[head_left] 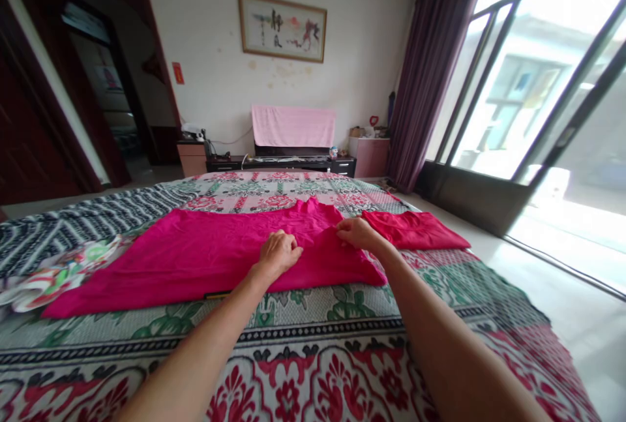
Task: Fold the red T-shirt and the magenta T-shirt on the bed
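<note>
A bright pink garment (205,246), perhaps a shirt, lies spread sideways across the patterned bed cover (313,324), with a bunched edge at its far right. My left hand (281,254) is closed over the near middle of it, fingers curled down onto the cloth. Further right, my right hand (357,233) pinches the garment near its right end. Just beyond that hand lies a folded red garment (420,229). Part of a thin dark and yellow object (216,295) shows from under the pink cloth's near edge, beside my left forearm.
At the left are a black-and-white striped cloth (98,220) and a colourful printed cloth (63,275). A low black cabinet (227,165) stands past the bed, with a pink cloth (293,125) draped above it. Glass doors (528,83) and a purple curtain (430,63) are at right.
</note>
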### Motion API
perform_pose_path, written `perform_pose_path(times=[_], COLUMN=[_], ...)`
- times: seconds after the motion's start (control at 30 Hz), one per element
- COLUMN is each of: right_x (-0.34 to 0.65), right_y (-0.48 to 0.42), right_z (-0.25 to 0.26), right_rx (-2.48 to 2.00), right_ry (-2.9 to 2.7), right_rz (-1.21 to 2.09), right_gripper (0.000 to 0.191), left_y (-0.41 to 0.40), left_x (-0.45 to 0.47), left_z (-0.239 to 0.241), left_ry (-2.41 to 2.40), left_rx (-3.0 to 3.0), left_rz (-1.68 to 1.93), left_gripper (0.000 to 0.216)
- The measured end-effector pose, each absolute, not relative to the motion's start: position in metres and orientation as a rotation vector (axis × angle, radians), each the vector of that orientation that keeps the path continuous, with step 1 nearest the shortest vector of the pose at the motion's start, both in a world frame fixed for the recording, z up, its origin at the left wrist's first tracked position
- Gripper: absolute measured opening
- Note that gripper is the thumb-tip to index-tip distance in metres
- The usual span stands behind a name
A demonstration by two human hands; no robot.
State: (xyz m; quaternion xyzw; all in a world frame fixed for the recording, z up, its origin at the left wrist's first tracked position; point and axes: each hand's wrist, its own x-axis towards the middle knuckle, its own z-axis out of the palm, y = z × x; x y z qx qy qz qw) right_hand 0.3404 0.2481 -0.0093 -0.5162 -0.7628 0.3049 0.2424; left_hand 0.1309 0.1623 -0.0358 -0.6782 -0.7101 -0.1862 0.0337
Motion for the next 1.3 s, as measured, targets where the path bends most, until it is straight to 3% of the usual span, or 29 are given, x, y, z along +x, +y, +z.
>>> perform_pose_path(times=[0.5,0.77,0.9,1.13,1.3], right_x=[0.355,0.397,0.407,0.416,0.429], right_y=[0.25,0.251,0.246,0.23,0.222], right_z=[-0.006,-0.029,-0.039,-0.031,-0.017], right_rx=[-1.287,-0.949,-0.86,-0.96,-1.105], right_ry=[-2.019,-2.151,-2.183,-1.889,-1.946], right_rz=[0.383,0.752,0.827,1.285,1.583], right_gripper=[0.02,0.019,0.017,0.013,0.024], left_y=[0.157,0.187,0.195,0.194,0.194], left_x=[0.132,0.162,0.175,0.168,0.161], left_z=[-0.038,-0.029,-0.037,-0.04,-0.035], left_ry=[-2.251,-2.25,-2.264,-2.272,-2.331], left_rx=[-1.967,-1.998,-1.982,-1.968,-1.928], left_rz=[-0.652,-0.671,-0.615,-0.693,-0.713], left_gripper=[0.022,0.036,0.03,0.026,0.028])
